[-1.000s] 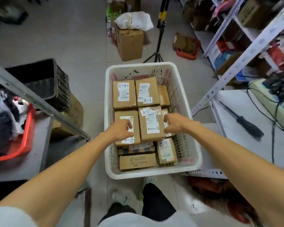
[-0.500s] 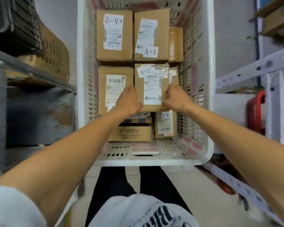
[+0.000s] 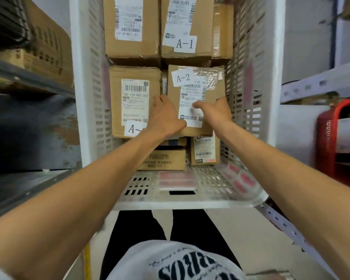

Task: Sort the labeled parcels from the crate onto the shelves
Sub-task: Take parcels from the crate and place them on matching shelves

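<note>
A white slatted crate (image 3: 83, 98) on the floor holds several cardboard parcels. In its middle lies a parcel labelled A-2 (image 3: 192, 85). My left hand (image 3: 164, 116) grips its left side and my right hand (image 3: 214, 112) grips its right side, thumb lying across the shipping label. To its left sits another labelled parcel (image 3: 133, 93), its A- tag partly hidden by my left wrist. Behind stand a parcel marked A-1 (image 3: 186, 27) and one more (image 3: 129, 27). Smaller boxes (image 3: 166, 160) lie at the crate's near end.
A grey metal shelf (image 3: 28, 77) with a cardboard box (image 3: 47, 47) stands on the left. On the right are a white perforated shelf rail (image 3: 321, 83) and a red fire extinguisher (image 3: 329, 138). My legs are below the crate's near rim.
The camera has dropped closer to the crate. My hands went from hovering over the parcels to gripping both sides of the A-2 parcel, and my right thumb now lies across its label.
</note>
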